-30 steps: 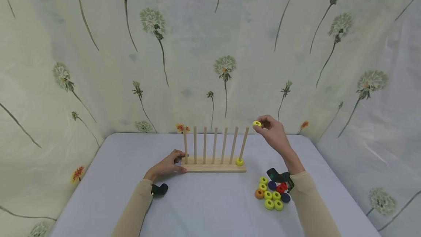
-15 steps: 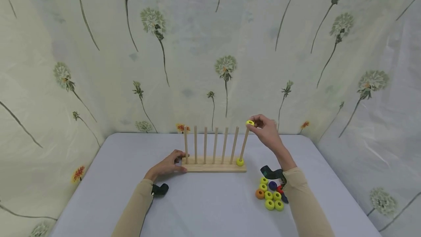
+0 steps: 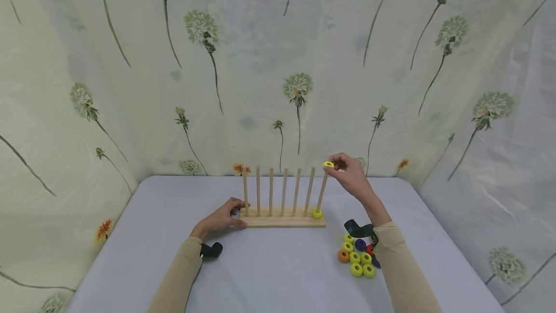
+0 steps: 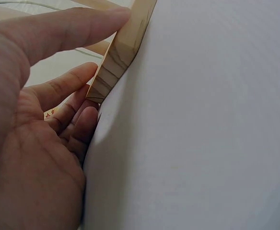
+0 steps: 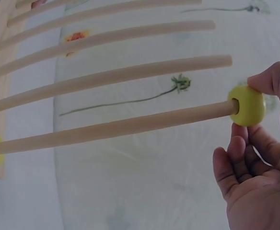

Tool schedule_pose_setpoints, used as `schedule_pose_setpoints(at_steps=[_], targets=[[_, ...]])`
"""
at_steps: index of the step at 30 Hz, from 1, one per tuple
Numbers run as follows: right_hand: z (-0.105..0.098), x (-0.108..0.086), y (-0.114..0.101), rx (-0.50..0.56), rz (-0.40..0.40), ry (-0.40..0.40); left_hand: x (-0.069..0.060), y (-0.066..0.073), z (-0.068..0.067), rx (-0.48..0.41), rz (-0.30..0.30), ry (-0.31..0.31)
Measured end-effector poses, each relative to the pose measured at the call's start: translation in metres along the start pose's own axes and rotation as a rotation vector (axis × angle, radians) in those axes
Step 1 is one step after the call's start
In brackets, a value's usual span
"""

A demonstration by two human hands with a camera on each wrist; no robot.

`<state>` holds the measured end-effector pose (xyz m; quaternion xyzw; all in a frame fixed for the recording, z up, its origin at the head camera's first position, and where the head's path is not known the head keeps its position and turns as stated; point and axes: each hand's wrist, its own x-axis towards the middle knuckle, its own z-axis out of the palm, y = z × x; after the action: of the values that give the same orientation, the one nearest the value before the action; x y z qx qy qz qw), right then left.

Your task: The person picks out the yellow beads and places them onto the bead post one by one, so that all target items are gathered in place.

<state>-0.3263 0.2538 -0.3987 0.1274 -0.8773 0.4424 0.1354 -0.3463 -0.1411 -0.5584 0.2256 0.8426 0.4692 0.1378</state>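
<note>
A wooden peg rack (image 3: pixel 282 223) stands on the table, with a row of several upright pegs. My left hand (image 3: pixel 222 217) holds its left end; in the left wrist view the thumb (image 4: pixel 82 28) lies along one side and the fingers are at the other. One yellow bead (image 3: pixel 317 214) sits at the foot of the rightmost peg (image 3: pixel 322 192). Between thumb and fingertips my right hand (image 3: pixel 353 175) pinches another yellow bead (image 3: pixel 328 164) at that peg's top. In the right wrist view, the peg's tip is inside the hole of this bead (image 5: pixel 249 106).
Right of the rack, loose beads lie in a group: several yellow beads (image 3: pixel 356 270), an orange bead (image 3: pixel 343 256), a dark blue bead (image 3: pixel 360 245) and partly hidden red ones (image 3: pixel 369 249). My right sleeve covers part of the group. A flowered curtain (image 3: pixel 243 86) hangs behind the table (image 3: pixel 269 274).
My right hand has moved left with the yellow bead, from beside the rightmost peg onto its tip, then slightly down. The left hand and rack have stayed in place.
</note>
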Motion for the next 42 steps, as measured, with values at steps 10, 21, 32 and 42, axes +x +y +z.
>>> schedule_pose_setpoints(at_steps=[10, 21, 32, 42], targets=[[-0.002, -0.003, 0.002, 0.002, -0.01, -0.022, 0.001, 0.001, 0.001, 0.01, 0.003, 0.001], [0.0, -0.006, 0.007, -0.003, -0.011, -0.029, 0.002, 0.0, 0.002, 0.021, 0.031, -0.013], [-0.009, -0.01, 0.005, 0.001, 0.004, -0.05, 0.003, 0.0, 0.0, 0.029, 0.02, -0.014], [-0.024, -0.036, 0.031, -0.016, 0.003, -0.145, 0.0, 0.0, 0.0, 0.039, 0.006, -0.001]])
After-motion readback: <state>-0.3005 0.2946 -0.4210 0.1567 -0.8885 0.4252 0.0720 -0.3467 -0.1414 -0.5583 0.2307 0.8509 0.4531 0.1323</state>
